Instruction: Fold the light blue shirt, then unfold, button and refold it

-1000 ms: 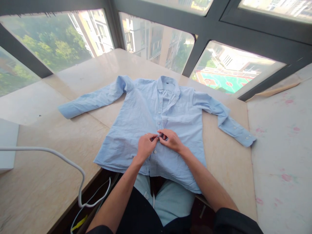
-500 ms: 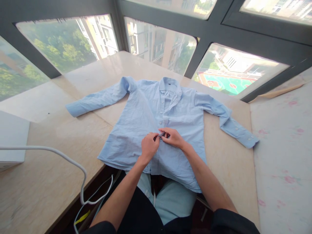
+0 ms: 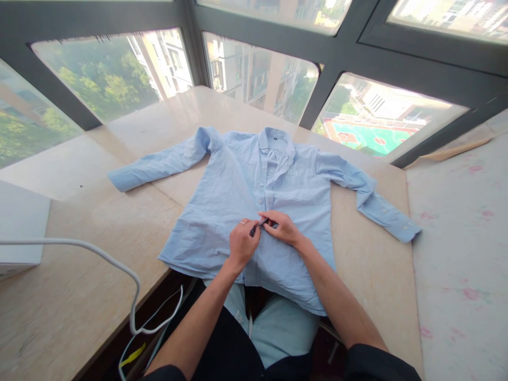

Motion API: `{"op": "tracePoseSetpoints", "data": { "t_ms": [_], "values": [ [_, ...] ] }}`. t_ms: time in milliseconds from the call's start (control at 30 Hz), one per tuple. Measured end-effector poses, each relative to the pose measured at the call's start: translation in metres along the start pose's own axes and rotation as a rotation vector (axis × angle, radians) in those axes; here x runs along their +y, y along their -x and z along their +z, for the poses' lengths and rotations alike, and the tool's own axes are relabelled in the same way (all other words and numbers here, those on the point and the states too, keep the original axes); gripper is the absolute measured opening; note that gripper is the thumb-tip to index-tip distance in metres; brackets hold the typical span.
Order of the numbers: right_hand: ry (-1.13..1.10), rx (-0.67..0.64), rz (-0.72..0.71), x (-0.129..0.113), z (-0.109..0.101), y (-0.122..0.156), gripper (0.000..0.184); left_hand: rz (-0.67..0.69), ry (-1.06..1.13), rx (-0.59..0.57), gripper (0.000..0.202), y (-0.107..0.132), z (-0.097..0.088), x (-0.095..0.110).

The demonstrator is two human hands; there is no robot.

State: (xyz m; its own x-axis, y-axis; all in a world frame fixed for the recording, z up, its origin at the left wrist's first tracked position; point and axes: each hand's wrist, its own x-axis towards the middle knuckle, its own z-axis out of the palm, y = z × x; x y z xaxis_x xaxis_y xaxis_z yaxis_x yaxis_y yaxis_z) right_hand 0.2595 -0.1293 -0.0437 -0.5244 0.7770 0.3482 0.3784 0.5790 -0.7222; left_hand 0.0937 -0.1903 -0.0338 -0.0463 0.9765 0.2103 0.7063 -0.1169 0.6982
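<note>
A light blue long-sleeved button-up shirt lies front up, its collar toward the window and both sleeves spread outward. Its upper front is unbuttoned near the collar. Over the button strip, below the middle of the shirt, my left hand and my right hand meet with fingertips pinched at the front edge. A narrow dark strip shows between the fingers; whether it is shaded cloth or something separate, I cannot tell. A ring is on my left hand. Any button at the fingertips is hidden.
The shirt rests on a beige stone ledge below grey-framed windows. At the left are a white box and a white cable hanging over the ledge's edge. Flowered wallpaper bounds the right side.
The fingers have shifted slightly at the same spot on the button strip, and more of the dark strip shows between them. The shirt lies as before.
</note>
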Motion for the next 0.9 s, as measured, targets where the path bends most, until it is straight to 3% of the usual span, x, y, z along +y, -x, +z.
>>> {"op": "tracePoseSetpoints", "data": {
  "t_ms": [200, 900],
  "values": [
    [0.043, 0.005, -0.013, 0.0012, 0.0003, 0.0012, 0.040, -0.013, 0.011, -0.050, 0.017, -0.0017, -0.0035, 0.0010],
    [0.076, 0.008, -0.057, -0.0002, 0.0003, 0.0014, 0.039, 0.032, -0.111, 0.018, 0.018, 0.0010, 0.0030, 0.0008]
  ]
}}
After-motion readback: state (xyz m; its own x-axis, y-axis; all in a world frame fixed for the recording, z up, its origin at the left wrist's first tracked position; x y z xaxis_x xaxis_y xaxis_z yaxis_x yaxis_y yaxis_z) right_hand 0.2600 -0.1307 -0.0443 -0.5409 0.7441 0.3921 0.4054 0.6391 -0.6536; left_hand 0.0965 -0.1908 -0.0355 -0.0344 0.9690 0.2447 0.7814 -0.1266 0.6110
